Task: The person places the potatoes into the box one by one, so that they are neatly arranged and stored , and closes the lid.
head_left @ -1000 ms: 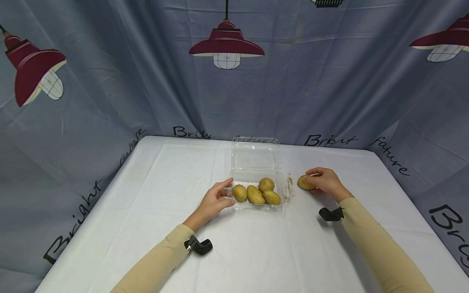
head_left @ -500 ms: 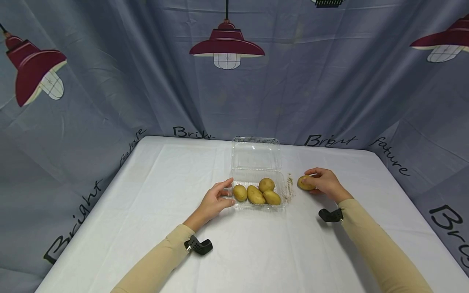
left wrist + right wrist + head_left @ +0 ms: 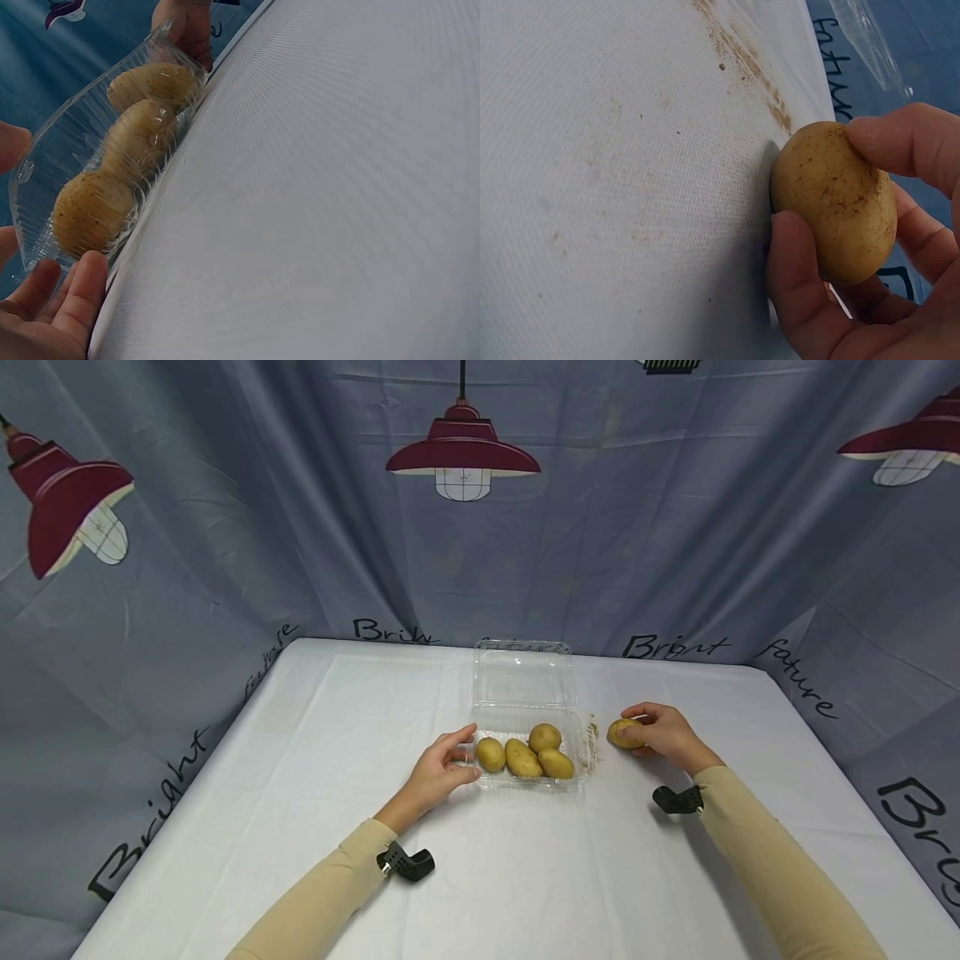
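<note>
In the head view, a clear plastic clamshell box (image 3: 491,718) stands with its lid raised at the middle of the table. Several potatoes (image 3: 523,758) lie in its base. My left hand (image 3: 437,770) is at the box's left end, thumb and fingers spread along that side; the left wrist view shows fingertips (image 3: 88,274) right at the clear wall. To the right of the box my right hand (image 3: 667,733) grips a single potato (image 3: 832,195) between thumb and fingers, low over the tablecloth. Brown dirt specks mark this potato's skin.
Brown crumbs of soil (image 3: 592,743) are scattered on the white tablecloth (image 3: 495,868) between the box and the right hand. The transparent lid (image 3: 523,681) reaches back toward the blue-grey curtain (image 3: 600,552) behind the table.
</note>
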### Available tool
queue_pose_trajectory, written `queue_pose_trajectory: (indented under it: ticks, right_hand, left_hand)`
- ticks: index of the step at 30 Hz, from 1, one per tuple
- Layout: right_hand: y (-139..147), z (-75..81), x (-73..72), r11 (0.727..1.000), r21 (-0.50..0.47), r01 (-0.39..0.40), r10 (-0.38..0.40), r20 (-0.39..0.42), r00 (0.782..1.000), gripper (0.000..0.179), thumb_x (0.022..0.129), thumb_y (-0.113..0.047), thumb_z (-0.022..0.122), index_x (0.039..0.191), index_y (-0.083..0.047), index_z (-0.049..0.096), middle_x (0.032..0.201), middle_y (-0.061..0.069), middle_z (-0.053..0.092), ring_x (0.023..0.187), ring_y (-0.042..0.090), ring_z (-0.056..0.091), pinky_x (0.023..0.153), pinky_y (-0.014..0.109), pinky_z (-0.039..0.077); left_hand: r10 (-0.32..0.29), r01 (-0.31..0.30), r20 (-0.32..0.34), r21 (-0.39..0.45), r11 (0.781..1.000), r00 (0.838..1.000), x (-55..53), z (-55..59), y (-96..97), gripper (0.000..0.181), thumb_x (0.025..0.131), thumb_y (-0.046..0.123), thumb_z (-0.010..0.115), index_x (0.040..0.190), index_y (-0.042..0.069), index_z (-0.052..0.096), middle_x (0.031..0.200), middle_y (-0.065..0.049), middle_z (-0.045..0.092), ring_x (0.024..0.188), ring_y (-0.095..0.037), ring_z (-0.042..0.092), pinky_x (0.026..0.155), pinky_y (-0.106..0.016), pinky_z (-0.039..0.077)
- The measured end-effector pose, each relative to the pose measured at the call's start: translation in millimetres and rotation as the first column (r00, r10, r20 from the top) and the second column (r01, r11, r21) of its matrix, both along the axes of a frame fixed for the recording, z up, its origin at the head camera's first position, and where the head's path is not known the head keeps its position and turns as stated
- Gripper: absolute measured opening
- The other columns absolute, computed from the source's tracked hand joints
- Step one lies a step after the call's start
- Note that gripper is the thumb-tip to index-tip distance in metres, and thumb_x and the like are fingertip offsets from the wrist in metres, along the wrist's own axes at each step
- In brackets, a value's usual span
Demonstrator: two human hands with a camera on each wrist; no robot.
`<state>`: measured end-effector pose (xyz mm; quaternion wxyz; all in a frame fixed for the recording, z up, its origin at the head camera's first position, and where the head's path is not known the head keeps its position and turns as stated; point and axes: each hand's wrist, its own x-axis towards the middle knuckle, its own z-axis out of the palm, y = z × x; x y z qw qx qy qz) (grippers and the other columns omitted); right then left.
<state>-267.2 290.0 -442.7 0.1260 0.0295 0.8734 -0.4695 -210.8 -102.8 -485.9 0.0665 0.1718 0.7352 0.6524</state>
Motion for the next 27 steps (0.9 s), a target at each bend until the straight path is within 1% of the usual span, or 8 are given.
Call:
queue_pose_trajectory:
  ticks: [9, 16, 21, 27]
  right_hand:
    - [-0.1, 0.1, -0.6, 1.0, 0.002, 0.007, -0.007, 0.004, 1.0, 0.047, 0.093, -0.014, 0.069, 0.133, 0.005, 0.055, 0.131, 0.027, 0.053, 0.101, 0.026, 0.064, 0.074, 0.028, 0.061]
    - [-2.4, 0.8, -1.9, 1.0, -0.001, 0.01, -0.01, 0.008, 1.0, 0.047, 0.092, -0.015, 0.07, 0.132, 0.005, 0.055, 0.133, 0.028, 0.052, 0.104, 0.028, 0.064, 0.075, 0.029, 0.061]
    - [-3.8, 3.8, -2.1, 1.0, -0.003, 0.012, -0.012, 0.006, 1.0, 0.047, 0.092, -0.013, 0.069, 0.133, 0.006, 0.054, 0.132, 0.028, 0.052, 0.104, 0.029, 0.064, 0.075, 0.029, 0.061]
    - [-6.1, 7.9, -2.7, 1.0, 0.002, 0.011, -0.011, -0.005, 1.0, 0.047, 0.092, -0.012, 0.069, 0.133, 0.006, 0.054, 0.132, 0.029, 0.052, 0.105, 0.031, 0.063, 0.074, 0.029, 0.061]
  left_hand:
    - [-0.001, 0.001, 0.003, 0.007, 1.0, 1.0, 0.6, 0.5, -0.2, 0.077, 0.082, 0.001, 0.068, 0.154, -0.001, 0.041, 0.142, -0.029, 0.049, 0.116, -0.039, 0.056, 0.079, -0.013, 0.049]
    - [-0.005, 0.005, 0.006, 0.006, 1.0, 1.0, 0.6, 1.5, -0.6, 0.077, 0.083, 0.001, 0.068, 0.154, -0.001, 0.04, 0.143, -0.028, 0.048, 0.116, -0.039, 0.056, 0.078, -0.013, 0.049]
    - [-0.002, 0.002, 0.004, 0.006, 1.0, 1.0, 0.0, 1.3, -0.5, 0.077, 0.082, 0.001, 0.068, 0.154, -0.001, 0.041, 0.142, -0.028, 0.048, 0.117, -0.04, 0.056, 0.08, -0.014, 0.049]
    - [-0.003, 0.003, 0.013, 0.01, 1.0, 1.0, 0.6, 1.8, 0.1, 0.077, 0.082, 0.001, 0.068, 0.154, -0.002, 0.04, 0.142, -0.028, 0.048, 0.117, -0.039, 0.056, 0.078, -0.013, 0.049]
